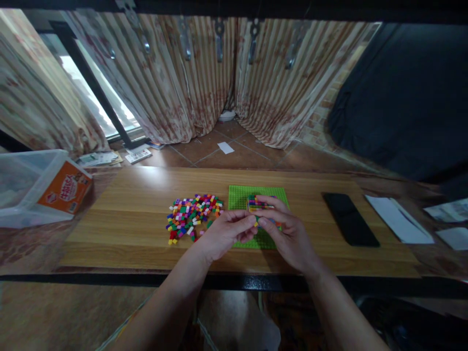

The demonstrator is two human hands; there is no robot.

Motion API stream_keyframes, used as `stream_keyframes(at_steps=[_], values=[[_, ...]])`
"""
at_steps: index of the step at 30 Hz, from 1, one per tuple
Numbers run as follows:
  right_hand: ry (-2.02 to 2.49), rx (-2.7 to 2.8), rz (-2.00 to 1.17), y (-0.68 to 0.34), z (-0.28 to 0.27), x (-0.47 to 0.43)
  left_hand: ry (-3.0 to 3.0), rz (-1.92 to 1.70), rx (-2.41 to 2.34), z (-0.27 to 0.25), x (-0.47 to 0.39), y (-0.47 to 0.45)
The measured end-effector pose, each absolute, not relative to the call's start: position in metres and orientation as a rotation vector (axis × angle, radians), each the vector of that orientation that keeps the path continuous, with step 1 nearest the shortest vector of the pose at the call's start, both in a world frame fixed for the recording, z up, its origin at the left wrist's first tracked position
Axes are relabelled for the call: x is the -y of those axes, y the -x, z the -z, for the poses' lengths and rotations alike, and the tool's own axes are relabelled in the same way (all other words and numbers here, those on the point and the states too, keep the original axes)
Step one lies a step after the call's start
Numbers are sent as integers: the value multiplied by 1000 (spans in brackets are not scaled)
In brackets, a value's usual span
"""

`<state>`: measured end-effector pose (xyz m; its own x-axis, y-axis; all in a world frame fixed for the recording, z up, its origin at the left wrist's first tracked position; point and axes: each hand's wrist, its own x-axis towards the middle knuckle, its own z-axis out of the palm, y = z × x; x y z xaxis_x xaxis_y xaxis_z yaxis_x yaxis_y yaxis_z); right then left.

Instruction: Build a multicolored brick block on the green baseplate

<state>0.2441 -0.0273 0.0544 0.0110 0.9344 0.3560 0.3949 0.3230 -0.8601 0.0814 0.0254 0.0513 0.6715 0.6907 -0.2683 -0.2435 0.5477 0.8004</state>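
Note:
My left hand [231,229] and my right hand [287,234] meet above a green studded baseplate [237,195]. Between their fingertips is a small yellow and green toy brick piece [256,222], pinched from both sides; whether it is one brick or two joined I cannot tell. Under my right hand, a block of multicoloured bricks [251,202] is built on the baseplate, partly covered by my fingers. To the left of my left hand lies a loose pile of small coloured bricks [193,209].
A black phone-like slab [350,219] and white paper [400,219] lie to the right. At the far left stands a clear plastic bin [32,195] with an orange label. The wooden table [120,239] has a dark front edge. Curtains [204,83] hang behind.

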Motion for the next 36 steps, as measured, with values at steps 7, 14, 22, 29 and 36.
stream_keyframes(at_steps=[7,14,22,29,36], values=[[1266,1500,-683,-250,-57,27,-903,-595,-650,-49,-29,-79],[1495,1543,-368,-281,-41,25,-1141,-681,-882,-48,-45,-64],[1549,1706,-204,-284,-36,24,-1439,-729,-1043,-42,-53,-55],[1580,1687,-185,-280,-34,20,-1537,-730,-1025,-40,-52,-55],[1621,1637,-168,-278,-33,18,-1533,-733,-1038,-42,-52,-53]])
